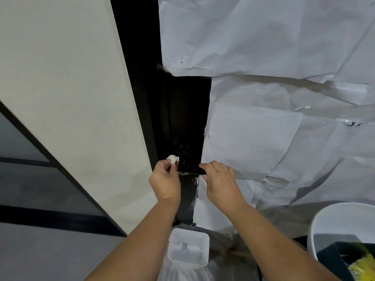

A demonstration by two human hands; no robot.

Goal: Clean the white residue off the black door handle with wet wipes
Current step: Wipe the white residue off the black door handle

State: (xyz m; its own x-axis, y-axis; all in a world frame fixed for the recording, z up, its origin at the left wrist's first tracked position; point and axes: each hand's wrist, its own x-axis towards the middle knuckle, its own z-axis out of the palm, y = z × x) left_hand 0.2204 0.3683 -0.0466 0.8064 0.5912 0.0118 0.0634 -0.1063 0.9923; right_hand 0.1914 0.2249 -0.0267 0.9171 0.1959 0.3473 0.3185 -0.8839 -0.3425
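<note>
Your left hand (pixel 165 177) pinches a crumpled white wet wipe (pixel 172 159) against the neck of the glossy black door handle (pixel 187 166) on the dark door. Your right hand (pixel 218 179) curls its fingers around the lever's flat outer end, beside wrinkled white paper (pixel 263 47) taped over the door.

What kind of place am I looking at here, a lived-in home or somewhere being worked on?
Probably an interior under renovation or fresh painting. White protective paper is taped over the dark door, leaving bare only the strip around the black door handle, and a white bucket stands on the covered floor.
</note>
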